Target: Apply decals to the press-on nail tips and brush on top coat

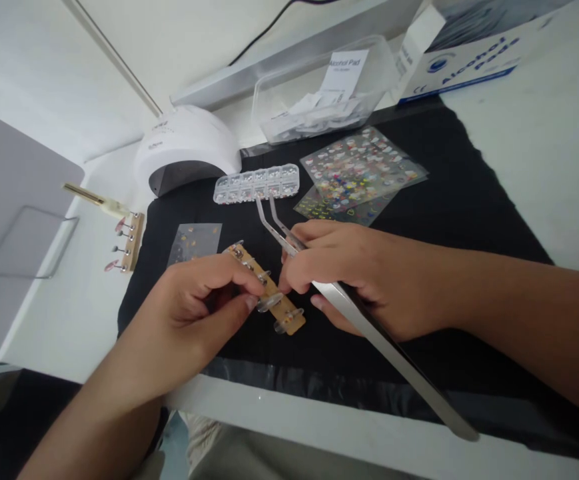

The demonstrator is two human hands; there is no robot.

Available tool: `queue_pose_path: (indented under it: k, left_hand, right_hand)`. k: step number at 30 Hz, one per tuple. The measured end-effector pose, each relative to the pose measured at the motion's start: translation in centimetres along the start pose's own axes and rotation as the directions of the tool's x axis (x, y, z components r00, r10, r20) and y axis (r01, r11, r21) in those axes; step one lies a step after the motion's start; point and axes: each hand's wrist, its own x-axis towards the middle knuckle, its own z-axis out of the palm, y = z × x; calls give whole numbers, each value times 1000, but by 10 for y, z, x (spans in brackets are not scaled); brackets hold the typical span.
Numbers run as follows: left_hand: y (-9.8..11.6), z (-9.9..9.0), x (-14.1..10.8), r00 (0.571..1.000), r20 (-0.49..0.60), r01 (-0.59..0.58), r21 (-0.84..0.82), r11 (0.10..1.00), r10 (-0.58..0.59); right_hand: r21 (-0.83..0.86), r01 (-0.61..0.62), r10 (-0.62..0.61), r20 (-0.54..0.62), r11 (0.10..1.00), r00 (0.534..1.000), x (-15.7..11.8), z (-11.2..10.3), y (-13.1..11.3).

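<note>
A wooden strip with several clear nail tips on small stands lies slanted on the black cloth. My left hand pinches the edge of one clear nail tip between thumb and index finger. My right hand is closed round long metal tweezers, its fingertips at the strip's right side. The tweezers' bent tips point away from me, apart, just in front of a clear compartment case of small gems. Left of the strip lies a small sticker sheet, partly behind my left hand.
A white nail lamp stands at the back left. Behind the case are sticker sheets, a clear bin of alcohol pads and their box. Another wooden strip with stands is at the left.
</note>
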Motion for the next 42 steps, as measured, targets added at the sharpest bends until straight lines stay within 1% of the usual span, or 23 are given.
queue_pose_path:
  k: [2, 5, 9, 14, 16, 18, 22, 24, 26, 29, 32, 35, 38, 42]
  left_hand:
    - [-2, 0, -3, 1000, 0, -7, 9, 1000, 7]
    - [-5, 2, -5, 1000, -1, 19, 7, 1000, -19]
    - [-2, 3, -1, 999, 8, 46, -20, 999, -46]
    - [4, -1, 2, 999, -27, -33, -6, 999, 33]
    - [4, -2, 2, 998, -36, -48, -27, 998, 47]
    - [4, -2, 2, 999, -36, -24, -66, 998, 22]
    - [1, -1, 1, 995, -55, 72, -153, 986, -81]
    - [0, -1, 0, 993, -63, 84, -179, 980, -96]
    - [-1, -2, 1, 994, -62, 80, -188, 979, -93]
    - [-2, -1, 2, 994, -59, 75, -178, 981, -87]
    - [-4, 0, 3, 995, -59, 66, -163, 984, -76]
    - [-5, 3, 1, 993, -82, 73, -143, 987, -85]
    - [-6, 4, 0, 991, -97, 81, -113, 990, -92]
    - [-4, 3, 0, 995, -74, 60, -75, 995, -66]
  right_hand:
    - [5, -1, 1, 6, 1000, 1000, 0, 0, 0]
    - [12, -15, 15, 21, 1000, 1000, 0, 0, 0]
    - [6, -35, 34, 30, 999, 999, 0, -1, 0]
    - [-4, -15, 15, 26, 1000, 1000, 0, -1, 1]
    - [-4, -12, 12, 26, 1000, 1000, 0, -1, 1]
    - [0, -23, 23, 33, 1000, 999, 0, -1, 1]
    - [-2, -28, 28, 38, 1000, 999, 0, -1, 0]
    - [-14, -31, 32, 54, 999, 998, 0, -1, 1]
    - [-15, -6, 7, 68, 1000, 998, 0, 1, 3]
    - [2, 25, -25, 66, 1000, 998, 0, 2, 5]
    - [10, -35, 34, 90, 999, 995, 1, 0, 2]
    - [17, -83, 81, 116, 996, 990, 3, -3, -3]
    - [18, -79, 77, 108, 997, 991, 4, -5, -5]
    - [21, -81, 79, 108, 996, 991, 3, -4, -2]
